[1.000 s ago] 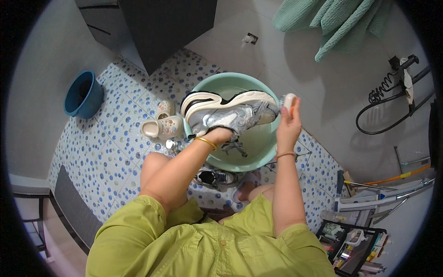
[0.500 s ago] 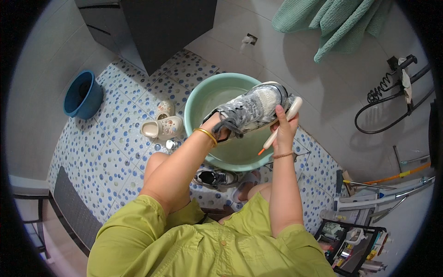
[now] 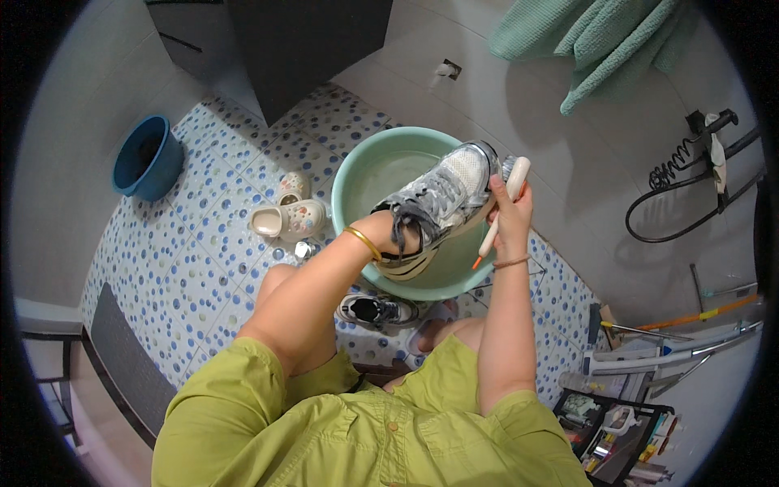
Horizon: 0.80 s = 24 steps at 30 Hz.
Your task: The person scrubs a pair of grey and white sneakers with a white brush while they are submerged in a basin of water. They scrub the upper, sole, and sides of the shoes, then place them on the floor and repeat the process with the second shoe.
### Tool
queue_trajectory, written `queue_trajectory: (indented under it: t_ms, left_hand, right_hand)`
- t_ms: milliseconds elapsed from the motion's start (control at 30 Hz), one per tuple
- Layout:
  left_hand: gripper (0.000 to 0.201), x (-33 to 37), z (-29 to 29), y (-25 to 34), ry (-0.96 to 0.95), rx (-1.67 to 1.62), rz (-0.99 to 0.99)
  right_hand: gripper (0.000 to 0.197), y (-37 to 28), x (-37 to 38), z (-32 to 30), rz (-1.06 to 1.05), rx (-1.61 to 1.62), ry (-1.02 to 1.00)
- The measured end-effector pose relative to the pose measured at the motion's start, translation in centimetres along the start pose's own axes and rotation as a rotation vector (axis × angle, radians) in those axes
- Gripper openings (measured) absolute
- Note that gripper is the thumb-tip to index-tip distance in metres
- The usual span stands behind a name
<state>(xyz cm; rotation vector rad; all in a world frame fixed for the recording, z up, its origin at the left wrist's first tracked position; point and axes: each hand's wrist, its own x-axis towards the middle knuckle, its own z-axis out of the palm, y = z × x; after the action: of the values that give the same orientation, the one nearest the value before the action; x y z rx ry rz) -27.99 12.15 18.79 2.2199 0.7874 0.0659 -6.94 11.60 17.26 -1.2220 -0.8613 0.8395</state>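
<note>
Sneaker (image 3: 442,203) | left hand (image 3: 393,235) inside, gripping | right hand (image 3: 510,213) clasps brush (image 3: 505,199) | basin (image 3: 381,174) beneath | second sneaker (image 3: 375,309) nearby

Left hand (image 3: 388,231) inside sneaker (image 3: 438,203), fingers hidden; brush (image 3: 505,203) bristles unseen.

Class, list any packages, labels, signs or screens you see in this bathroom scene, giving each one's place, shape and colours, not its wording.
Black crate: lower right on the floor, rectangular, holding small packages in white, green and red, too small to tell apart.
Clear bottle: just left of the crate's upper end, lying down, pale cap; any label is unclear.
No signs or screens in view.
</note>
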Motion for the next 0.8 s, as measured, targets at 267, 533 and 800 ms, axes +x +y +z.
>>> queue_trajectory:
  t_ms: [267, 533, 800]
  left_hand:
    - [0.051, 4.1, 1.8, -6.3, 0.286, -1.702, 0.125]
    - [0.039, 3.5, -0.2, -3.7, 0.335, -2.466, 0.441]
    - [0.035, 5.6, 0.6, -1.7, 0.313, -2.465, 0.303]
  right_hand:
    - [0.027, -0.9, -0.9, 0.1, 0.179, 0.144, -0.013]
    - [0.062, -1.2, -6.5, 0.9, -0.295, -0.188, 0.004]
    - [0.067, -1.8, -9.2, 3.1, -0.892, -0.785, -0.176]
